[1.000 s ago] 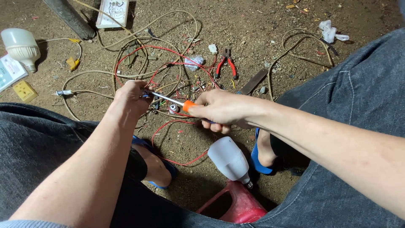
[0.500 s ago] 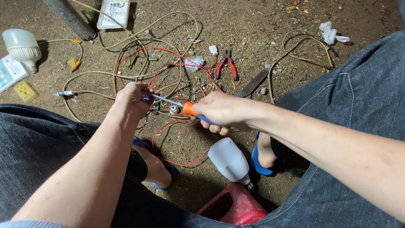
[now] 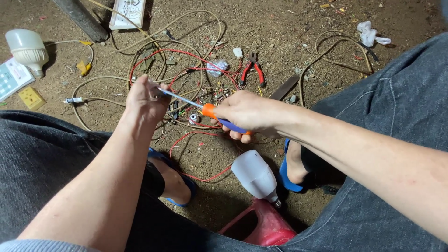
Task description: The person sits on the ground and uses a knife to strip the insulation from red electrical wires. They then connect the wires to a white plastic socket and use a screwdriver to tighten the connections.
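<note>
We are seated over a dirt floor [image 3: 289, 28], knees in dark jeans on either side and blue sandals below, with loops of tan and red wire [image 3: 186, 60] spread across the ground. A white bulb [image 3: 255, 176] lies just in front of a red plastic stool [image 3: 261, 226] between our feet, and a second bulb [image 3: 27, 49] rests at the far left beside a small yellow socket [image 3: 31, 98]. Red-handled pliers [image 3: 252, 72] sit further out among the wires.

The step in hand looks to us like driving or loosening a screw in a small part. Our right hand [image 3: 249, 114] is closed around the orange-and-blue handle of a screwdriver [image 3: 205, 109], its thin metal shaft slanting up and left. Our left hand [image 3: 144, 100] is curled shut on a small part, pinched at the fingertips where the tip of the shaft meets it; the part itself is mostly hidden by the fingers, so we cannot tell what kind of fitting it is.

By our judgement, the next move calls for keeping the tip seated while the right wrist turns, and the left grip firm enough that the part does not spin with it. A slip would send the tip toward the left fingers.

The screwdriver looks slim and light, with a narrow bright shaft and a two-colour grip.
</note>
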